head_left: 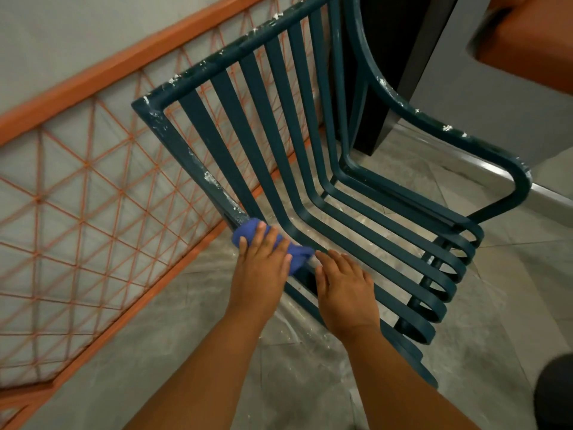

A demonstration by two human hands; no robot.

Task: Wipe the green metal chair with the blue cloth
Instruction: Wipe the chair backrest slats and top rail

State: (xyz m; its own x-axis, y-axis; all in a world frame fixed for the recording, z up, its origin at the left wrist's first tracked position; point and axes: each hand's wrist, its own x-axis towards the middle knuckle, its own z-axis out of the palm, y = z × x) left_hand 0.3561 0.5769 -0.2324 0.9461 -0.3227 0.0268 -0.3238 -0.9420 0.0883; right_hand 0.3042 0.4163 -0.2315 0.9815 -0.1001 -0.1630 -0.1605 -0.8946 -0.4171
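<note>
The dark green metal chair [273, 125] fills the middle of the view, with slatted back and seat, curved armrests and white flecks on its frame. My left hand [263, 259] presses a bunched blue cloth [245, 232] against the chair's left frame bar, where the back meets the seat. Part of the cloth is hidden under my fingers. My right hand [344, 287] lies flat on the seat's left edge just beside the cloth, fingers spread, holding nothing.
An orange railing with a rope lattice [93, 193] runs along the left, close behind the chair. A dark pillar [390, 66] and a grey wall stand behind the right armrest. The floor [310, 361] is grey tile with pale dust streaks.
</note>
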